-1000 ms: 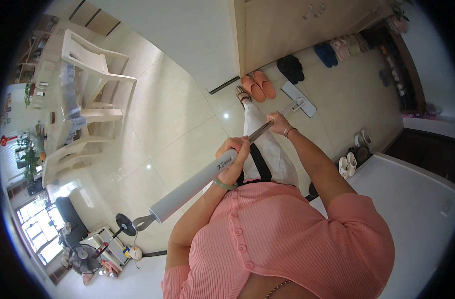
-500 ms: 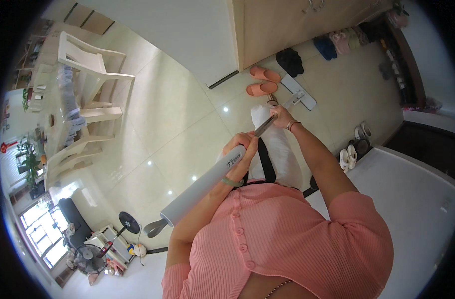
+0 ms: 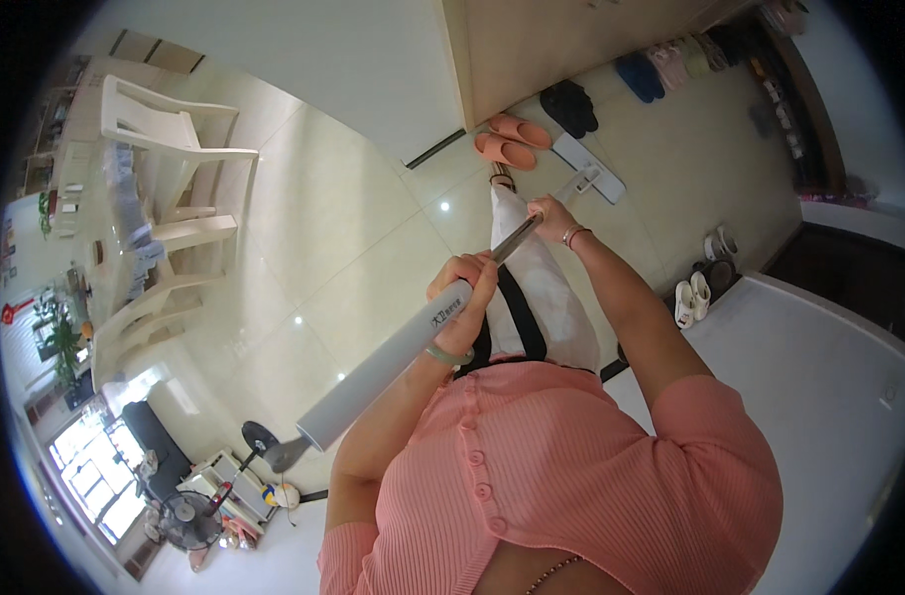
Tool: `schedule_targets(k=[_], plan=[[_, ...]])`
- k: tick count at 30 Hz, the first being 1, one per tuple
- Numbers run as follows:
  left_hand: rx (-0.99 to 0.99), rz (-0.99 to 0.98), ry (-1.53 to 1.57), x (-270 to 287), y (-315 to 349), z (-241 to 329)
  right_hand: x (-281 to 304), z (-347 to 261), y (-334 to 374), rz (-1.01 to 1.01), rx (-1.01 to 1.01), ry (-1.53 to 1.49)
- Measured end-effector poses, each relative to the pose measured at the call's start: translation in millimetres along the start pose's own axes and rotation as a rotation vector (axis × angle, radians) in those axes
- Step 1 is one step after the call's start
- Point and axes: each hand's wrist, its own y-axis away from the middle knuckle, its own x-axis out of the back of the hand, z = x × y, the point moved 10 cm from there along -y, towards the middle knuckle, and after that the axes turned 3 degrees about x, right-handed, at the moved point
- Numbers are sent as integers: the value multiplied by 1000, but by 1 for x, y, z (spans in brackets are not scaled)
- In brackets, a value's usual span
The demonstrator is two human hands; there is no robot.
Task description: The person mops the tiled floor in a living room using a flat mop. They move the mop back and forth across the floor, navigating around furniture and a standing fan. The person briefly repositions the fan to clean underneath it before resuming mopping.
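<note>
We've got glossy cream floor tiles (image 3: 343,198) through the middle of the frame, with bright light spots. White chairs (image 3: 155,134) stand upper left; window (image 3: 95,464) and fan (image 3: 189,521) lower left. Wooden cabinet (image 3: 542,55) at the top, orange slippers (image 3: 507,152) and black shoes (image 3: 568,111) by its base; white shoes (image 3: 687,302) at right. Our mop (image 3: 393,359) slants across the centre, lower left to upper right: thick light-grey grip (image 3: 368,384), dark print, grey loop (image 3: 290,454) on the end, slim shiny pole (image 3: 515,242), flat rectangular pale head (image 3: 610,186) on the tiles near the slippers. Left hand (image 3: 462,293) wraps the grip's pole-side end; right hand (image 3: 551,220) grasps the pole farther up-right.
</note>
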Motion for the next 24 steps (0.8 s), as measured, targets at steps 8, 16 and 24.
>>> schedule_targets(k=[8,16,24], plan=[[11,43,-45,12,6,-7,-13,-3,-4,-37,14,-6],[24,51,-38,9,2,-5,-10,-1,-4,-5,59,30],[54,45,-99,-6,-3,10,-14,19,-8,-39,73,15]])
